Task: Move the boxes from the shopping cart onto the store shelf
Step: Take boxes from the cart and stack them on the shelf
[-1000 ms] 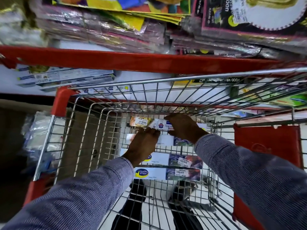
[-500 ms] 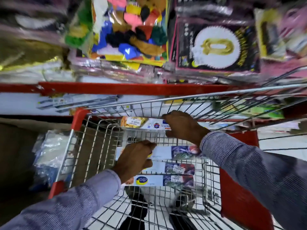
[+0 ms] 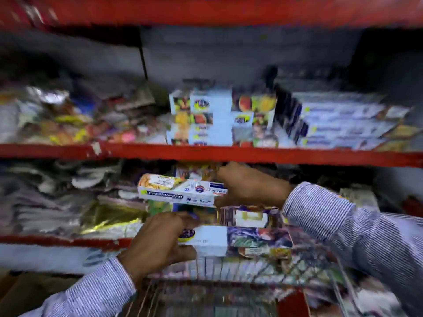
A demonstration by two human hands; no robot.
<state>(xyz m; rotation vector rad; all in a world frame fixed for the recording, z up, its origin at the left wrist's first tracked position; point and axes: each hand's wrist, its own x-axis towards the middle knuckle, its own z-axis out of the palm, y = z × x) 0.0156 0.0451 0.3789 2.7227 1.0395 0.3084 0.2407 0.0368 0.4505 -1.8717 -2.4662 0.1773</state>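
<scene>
My right hand grips one end of a long white foil-wrap box, held level in front of the shelving. My left hand grips the left end of a second long white box with food pictures, held lower, just above the cart. Behind them stands the red-edged store shelf, with similar white boxes stacked at its middle. The shopping cart is blurred at the bottom of the view. The whole picture is motion-blurred.
Long blue-and-white boxes lie on the same shelf at the right. Colourful packets fill its left part. On the lower shelf, silver and gold foil packs lie at the left. Another red shelf edge runs overhead.
Both hands have lifted out of the cart, each with a box, and the view has swung up from the cart to the shelves.
</scene>
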